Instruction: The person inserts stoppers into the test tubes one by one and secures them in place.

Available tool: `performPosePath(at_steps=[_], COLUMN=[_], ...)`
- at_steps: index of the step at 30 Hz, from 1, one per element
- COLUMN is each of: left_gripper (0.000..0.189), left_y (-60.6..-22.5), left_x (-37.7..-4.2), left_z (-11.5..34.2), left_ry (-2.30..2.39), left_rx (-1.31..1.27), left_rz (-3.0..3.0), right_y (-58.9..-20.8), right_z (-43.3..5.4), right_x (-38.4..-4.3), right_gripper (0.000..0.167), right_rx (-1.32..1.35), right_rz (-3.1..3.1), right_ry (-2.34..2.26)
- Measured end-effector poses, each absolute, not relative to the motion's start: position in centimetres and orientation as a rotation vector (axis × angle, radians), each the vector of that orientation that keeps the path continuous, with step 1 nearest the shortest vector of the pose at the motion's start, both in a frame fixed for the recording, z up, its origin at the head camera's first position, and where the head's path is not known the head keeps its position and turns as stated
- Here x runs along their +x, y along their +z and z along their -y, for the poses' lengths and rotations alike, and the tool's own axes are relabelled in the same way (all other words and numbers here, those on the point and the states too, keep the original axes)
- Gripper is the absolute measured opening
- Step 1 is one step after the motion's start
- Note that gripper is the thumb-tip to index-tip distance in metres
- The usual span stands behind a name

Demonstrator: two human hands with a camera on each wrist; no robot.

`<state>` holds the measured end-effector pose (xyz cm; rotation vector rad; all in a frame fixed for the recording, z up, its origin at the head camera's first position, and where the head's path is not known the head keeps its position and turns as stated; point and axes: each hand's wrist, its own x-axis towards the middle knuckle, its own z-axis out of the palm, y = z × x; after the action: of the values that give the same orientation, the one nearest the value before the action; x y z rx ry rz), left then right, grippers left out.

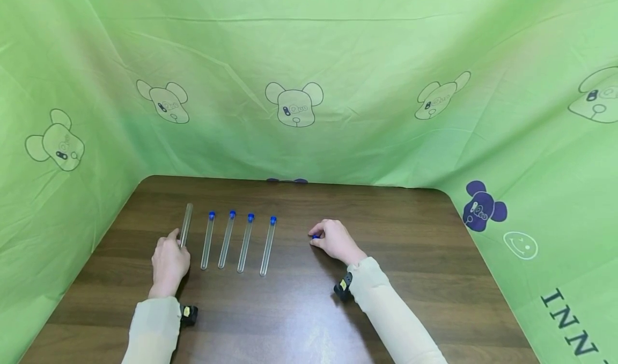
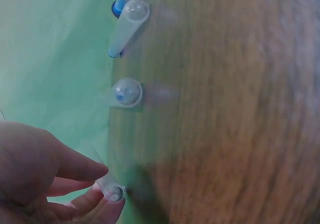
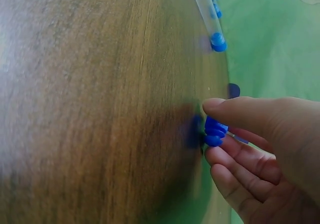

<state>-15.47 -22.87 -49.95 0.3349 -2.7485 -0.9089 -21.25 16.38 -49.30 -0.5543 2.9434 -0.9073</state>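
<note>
Toward the table's left side, my left hand [image 1: 170,262] grips a clear test tube [image 1: 187,219] near its lower end. No cap shows on this tube's far end. In the left wrist view its rounded bottom [image 2: 115,193] sits between thumb and fingers. Off to the right, my right hand [image 1: 338,240] pinches a small blue test tube cap [image 3: 215,131] just above the tabletop. Between the hands lie several clear test tubes [image 1: 245,246] with blue caps, roughly side by side, capped ends pointing away from me.
A brown wood-grain table [image 1: 299,305] carries everything. Green cloth [image 1: 299,47] printed with bear heads hangs around its back and sides. A small black device [image 1: 189,315] is strapped at the left wrist, with another device [image 1: 344,287] at the right.
</note>
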Motion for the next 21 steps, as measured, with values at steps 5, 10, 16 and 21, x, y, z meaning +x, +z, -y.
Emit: performPosePath(at_steps=[5,10,16,21], left_gripper=[0.047,0.045,0.043,0.043], left_y=[-49.8,-49.5,-49.1,-48.8], left_x=[-15.4,-15.3,-15.3,-15.3], left_z=[22.7,22.5,22.0,21.6], left_ry=[-0.911,-0.938,-0.982,-1.004], left_rx=[0.313,0.304,0.301,0.283], left_rz=[2.743,2.729,2.654,2.609], right_y=[-49.3,-49.4,-49.7,-49.7], right_z=[-16.4,-16.4,-16.5,-16.6], right_x=[-21.2,-21.2,-21.3,-21.3], right_gripper=[0.010,0.009,0.010,0.014], right_rx=[-0.564,-0.535,-0.566,-0.601], right_rz=[-2.950,-2.952,-2.981,-3.006], right_ry=[-0.946,-0.969,-0.963,-0.964])
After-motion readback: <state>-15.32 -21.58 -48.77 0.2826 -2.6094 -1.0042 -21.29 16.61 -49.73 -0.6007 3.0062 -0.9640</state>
